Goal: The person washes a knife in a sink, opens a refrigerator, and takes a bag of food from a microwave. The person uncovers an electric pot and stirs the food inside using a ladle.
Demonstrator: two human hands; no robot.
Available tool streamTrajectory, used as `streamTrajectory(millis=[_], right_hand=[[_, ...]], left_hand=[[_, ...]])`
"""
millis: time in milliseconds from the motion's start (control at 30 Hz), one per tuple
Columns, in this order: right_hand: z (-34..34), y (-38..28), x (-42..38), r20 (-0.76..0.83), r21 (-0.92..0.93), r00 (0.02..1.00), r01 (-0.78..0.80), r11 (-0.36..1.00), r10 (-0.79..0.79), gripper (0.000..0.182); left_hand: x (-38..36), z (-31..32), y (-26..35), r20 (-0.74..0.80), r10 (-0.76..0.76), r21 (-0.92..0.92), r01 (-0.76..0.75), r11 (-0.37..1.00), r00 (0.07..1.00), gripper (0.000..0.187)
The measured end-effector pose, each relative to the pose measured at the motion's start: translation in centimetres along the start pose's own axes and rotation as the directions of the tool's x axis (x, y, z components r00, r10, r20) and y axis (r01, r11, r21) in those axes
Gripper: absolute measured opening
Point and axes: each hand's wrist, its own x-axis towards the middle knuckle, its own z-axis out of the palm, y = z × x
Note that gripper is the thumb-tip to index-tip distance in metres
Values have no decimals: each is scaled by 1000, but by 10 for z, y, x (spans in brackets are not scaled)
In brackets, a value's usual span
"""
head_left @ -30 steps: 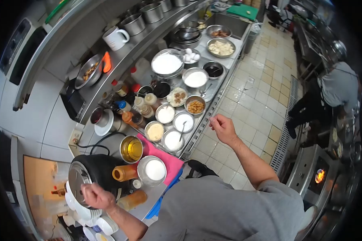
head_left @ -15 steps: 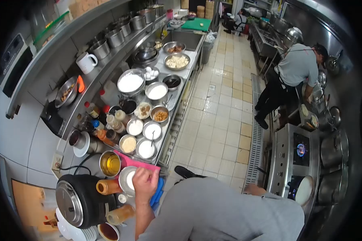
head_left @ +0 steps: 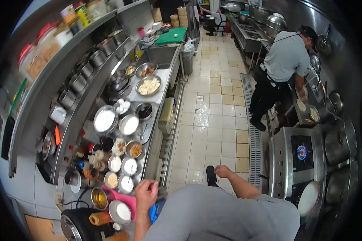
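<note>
Curled fingers close my left hand (head_left: 147, 193), raised at the right edge of the left counter; whatever is inside it, if anything, is hidden. Just left of it are a metal bowl of white powder (head_left: 120, 212) and a pink cloth (head_left: 126, 197). Over the tiled floor, my right hand (head_left: 223, 171) hangs in front of my body, fingers curled in, with nothing seen in them. Beyond my left hand stand bowls of white contents (head_left: 126, 184) and a bowl of orange-brown pieces (head_left: 135, 149).
On the right are a lit burner (head_left: 301, 152) and a pan with pale contents (head_left: 308, 198). A co-worker (head_left: 285, 56) leans over the right counter; another person (head_left: 216, 22) crouches at the far end. A black pot (head_left: 74, 227) sits at lower left.
The view has turned and shifted, so the left counter sits further left. My left hand is no longer over the powder bowl. My right hand has come forward over the floor.
</note>
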Motion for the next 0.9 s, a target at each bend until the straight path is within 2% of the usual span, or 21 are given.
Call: streamTrajectory(millis=[67, 100, 167, 200, 233, 300, 333, 367, 400, 433, 500, 533, 567, 633, 700, 733, 767, 800, 833, 867, 900], right_hand=[[-55, -34, 33, -49, 99, 997, 63, 993, -59, 31], [-71, -25, 56, -59, 120, 996, 66, 991, -60, 31], [-94, -2, 79, -172, 276, 985, 76, 958, -28, 31], [-110, 16, 78, -175, 272, 984, 67, 960, -19, 31], [-129, 34, 79, -140, 161, 989, -27, 987, 50, 29], [-144, 93, 85, -61, -18, 981, -184, 983, 183, 31], [-159, 119, 80, -75, -8, 977, -198, 980, 197, 31], [-170, 142, 72, -12, -62, 928, -371, 926, 371, 32], [-171, 161, 60, 51, -118, 840, -533, 838, 541, 34], [-172, 177, 54, 51, -99, 822, -562, 821, 568, 34], [-173, 200, 41, -100, 29, 777, -622, 782, 621, 32], [-178, 201, 35, -67, 40, 755, -651, 758, 652, 32], [-206, 161, 31, -31, 56, 729, -682, 730, 684, 31], [-222, 143, 39, 51, 73, 773, -634, 770, 632, 33], [-215, 136, 55, -29, 18, 850, -526, 851, 526, 31], [-212, 135, 63, -38, 40, 827, -560, 828, 561, 31], [-208, 134, 72, -103, 87, 851, -508, 857, 515, 30], [-199, 135, 80, -172, 133, 865, -454, 881, 471, 29], [-188, 130, 85, -181, 179, 835, -491, 853, 519, 29], [-190, 132, 90, -163, 173, 833, -504, 846, 529, 29], [-193, 132, 96, -144, 162, 834, -511, 844, 533, 28]], left_hand=[[38, 47, 10, 104, -26, -3, 27, 1000, 994, 11], [58, 70, 17, 196, -64, 5, 64, 998, 979, 15], [93, 105, 23, 414, -3, 120, -51, 991, 910, 20], [108, 125, 18, 508, 46, 143, -137, 980, 860, 22], [120, 138, 17, 506, 56, 131, -141, 981, 861, 22], [141, 152, 9, 640, -140, 248, -31, 968, 756, 26], [150, 158, 5, 652, -123, 240, -50, 969, 748, 26], [156, 165, -1, 590, -169, 243, 25, 970, 789, 26], [162, 171, -6, 535, -220, 243, 100, 965, 816, 26], [170, 179, -9, 566, -206, 237, 82, 968, 798, 26], [191, 196, -14, 582, -283, 278, 140, 950, 763, 25], [202, 209, -23, 625, -259, 267, 110, 957, 736, 25], [213, 225, -36, 656, -267, 253, 128, 959, 706, 24], [241, 258, -60, 709, -241, 187, 153, 971, 662, 22], [279, 291, -85, 755, -245, 199, 144, 969, 608, 22], [298, 310, -101, 768, -279, 226, 164, 960, 576, 22], [317, 333, -127, 796, -255, 215, 137, 967, 548, 22], [336, 360, -162, 779, -182, 90, 180, 980, 600, 22], [354, 379, -190, 759, -112, -32, 208, 978, 642, 22], [373, 398, -210, 795, -69, -43, 170, 985, 603, 22], [392, 411, -223, 804, -108, -34, 226, 973, 585, 21]])
